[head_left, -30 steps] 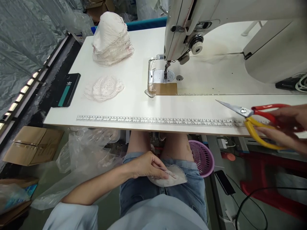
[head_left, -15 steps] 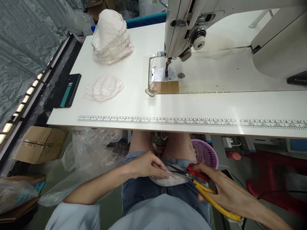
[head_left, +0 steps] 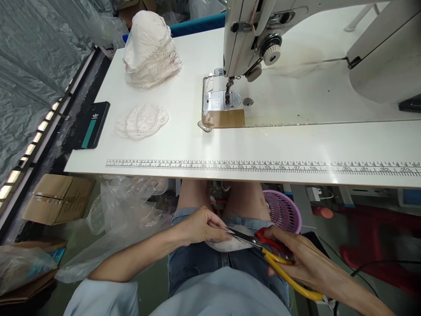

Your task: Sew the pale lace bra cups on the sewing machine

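Observation:
Over my lap, my left hand (head_left: 208, 228) pinches a small white fabric piece (head_left: 226, 246) between thumb and fingers. My right hand (head_left: 292, 252) grips scissors (head_left: 279, 263) with one red and one yellow handle. The blades point left and lie across the fabric, their tips close to my left fingertips. Whether the blades are cutting anything cannot be made out. On the table, a white lace piece (head_left: 143, 122) lies flat in front of a tall stack of white fabric pieces (head_left: 151, 52).
A sewing machine (head_left: 246, 39) stands on the white table (head_left: 184, 145), which has a ruler scale along its front edge. A dark phone (head_left: 94, 125) lies at the table's left. Below are a purple basket (head_left: 284, 213), a cardboard box (head_left: 59, 199) and clear plastic bags (head_left: 118, 219).
My right hand has brought the scissors from above the table's right front edge down to the fabric on my lap. Lately the blades have drawn closer together. My left hand has stayed put.

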`<state>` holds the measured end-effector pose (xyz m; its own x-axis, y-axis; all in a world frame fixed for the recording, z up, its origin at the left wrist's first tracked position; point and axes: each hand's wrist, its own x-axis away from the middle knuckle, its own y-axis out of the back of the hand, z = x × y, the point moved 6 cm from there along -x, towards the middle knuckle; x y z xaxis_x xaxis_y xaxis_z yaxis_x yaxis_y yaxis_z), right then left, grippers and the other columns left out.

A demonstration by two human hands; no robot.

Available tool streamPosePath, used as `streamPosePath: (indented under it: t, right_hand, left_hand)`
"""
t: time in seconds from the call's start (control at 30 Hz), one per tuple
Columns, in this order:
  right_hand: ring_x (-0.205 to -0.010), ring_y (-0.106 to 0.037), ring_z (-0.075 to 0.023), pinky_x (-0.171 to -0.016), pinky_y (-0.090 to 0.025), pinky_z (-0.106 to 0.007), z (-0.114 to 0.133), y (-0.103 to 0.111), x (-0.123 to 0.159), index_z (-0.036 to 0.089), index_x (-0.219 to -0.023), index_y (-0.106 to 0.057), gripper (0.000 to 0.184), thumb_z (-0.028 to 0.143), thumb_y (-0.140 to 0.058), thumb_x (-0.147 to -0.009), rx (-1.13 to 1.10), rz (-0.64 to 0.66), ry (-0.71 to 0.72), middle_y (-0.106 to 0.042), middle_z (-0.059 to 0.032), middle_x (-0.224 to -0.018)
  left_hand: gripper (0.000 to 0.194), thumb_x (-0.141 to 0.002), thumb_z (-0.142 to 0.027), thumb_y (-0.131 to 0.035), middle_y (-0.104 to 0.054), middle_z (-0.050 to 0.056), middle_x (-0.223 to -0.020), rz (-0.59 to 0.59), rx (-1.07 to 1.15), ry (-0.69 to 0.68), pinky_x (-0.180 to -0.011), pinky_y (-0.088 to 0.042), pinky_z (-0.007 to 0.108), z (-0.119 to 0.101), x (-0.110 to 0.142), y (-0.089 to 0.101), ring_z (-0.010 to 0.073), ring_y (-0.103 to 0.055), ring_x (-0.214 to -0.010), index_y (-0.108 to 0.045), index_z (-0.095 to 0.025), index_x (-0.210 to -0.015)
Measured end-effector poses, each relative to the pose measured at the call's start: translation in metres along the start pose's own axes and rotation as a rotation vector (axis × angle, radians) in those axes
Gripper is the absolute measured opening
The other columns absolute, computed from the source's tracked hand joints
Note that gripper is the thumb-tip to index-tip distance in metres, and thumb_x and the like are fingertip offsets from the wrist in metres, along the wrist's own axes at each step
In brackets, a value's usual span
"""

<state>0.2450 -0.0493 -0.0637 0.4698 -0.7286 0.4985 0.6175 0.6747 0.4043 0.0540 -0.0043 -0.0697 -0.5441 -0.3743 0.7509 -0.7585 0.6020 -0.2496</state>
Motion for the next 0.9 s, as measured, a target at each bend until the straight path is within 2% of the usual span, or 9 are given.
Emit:
streamPosePath:
  t: [0.2, 0.37, 0.47, 0.57, 0.8, 0.9]
  right_hand:
    - [-0.051, -0.046, -0.0126, -0.043, -0.028, -0.021, -0.001, -0.001, 0.0, 0.022, -0.101, -0.052, 0.038, 0.049, -0.063, -0.075, 0.077, 0.005, 0.008, -0.057, 0.0019, -0.061]
    - [-0.055, -0.051, -0.0145, -0.048, -0.031, -0.022, -0.003, -0.006, 0.001, 0.022, -0.107, -0.048, 0.035, 0.047, -0.054, -0.083, 0.047, 0.083, -0.001, -0.059, 0.0018, -0.061]
    - [-0.052, -0.046, -0.0127, -0.048, -0.029, -0.022, -0.004, -0.008, 0.002, 0.024, -0.103, -0.048, 0.025, 0.043, -0.049, -0.087, 0.034, 0.085, 0.034, -0.058, 0.0033, -0.061]
    - [-0.049, -0.039, -0.0113, -0.047, -0.026, -0.022, -0.01, -0.011, 0.003, 0.024, -0.095, -0.048, 0.022, 0.044, -0.052, -0.085, 0.081, 0.046, 0.06, -0.048, 0.0056, -0.057]
    - [-0.049, -0.035, -0.0108, -0.047, -0.024, -0.022, -0.011, -0.017, 0.002, 0.024, -0.092, -0.045, 0.019, 0.041, -0.051, -0.086, 0.155, 0.047, 0.086, -0.04, 0.0066, -0.057]
    - [-0.048, -0.036, -0.0107, -0.046, -0.024, -0.021, -0.007, -0.014, 0.001, 0.023, -0.092, -0.046, 0.016, 0.037, -0.051, -0.085, 0.187, 0.025, 0.102, -0.042, 0.0069, -0.056]
  left_hand:
    - [0.04, -0.054, -0.044, -0.078, -0.056, 0.0, -0.054, 0.003, -0.007, -0.001, -0.051, -0.034, 0.021, 0.001, 0.0, 0.0, 0.0068, -0.042, -0.05, -0.073, -0.01, -0.073]
    - [0.038, -0.057, -0.044, -0.077, -0.056, 0.0, -0.055, 0.023, -0.046, -0.035, -0.051, -0.033, 0.021, 0.003, 0.0, 0.001, 0.0077, -0.042, -0.051, -0.073, -0.011, -0.075]
    - [0.037, -0.06, -0.043, -0.075, -0.055, 0.0, -0.055, 0.04, -0.052, -0.068, -0.051, -0.033, 0.021, 0.002, 0.001, 0.002, 0.0077, -0.041, -0.051, -0.073, -0.011, -0.076]
    - [0.035, -0.061, -0.043, -0.075, -0.051, -0.001, -0.052, 0.046, -0.052, -0.081, -0.049, -0.032, 0.021, 0.001, 0.002, 0.003, 0.0067, -0.038, -0.05, -0.073, -0.01, -0.074]
    - [0.035, -0.06, -0.042, -0.075, -0.054, -0.001, -0.053, 0.035, -0.048, -0.08, -0.047, -0.029, 0.02, 0.0, 0.002, 0.004, 0.006, -0.038, -0.049, -0.073, -0.011, -0.075]
    - [0.033, -0.061, -0.041, -0.076, -0.054, -0.001, -0.053, 0.05, -0.038, -0.088, -0.047, -0.03, 0.019, -0.001, 0.002, 0.003, 0.006, -0.039, -0.049, -0.073, -0.011, -0.074]
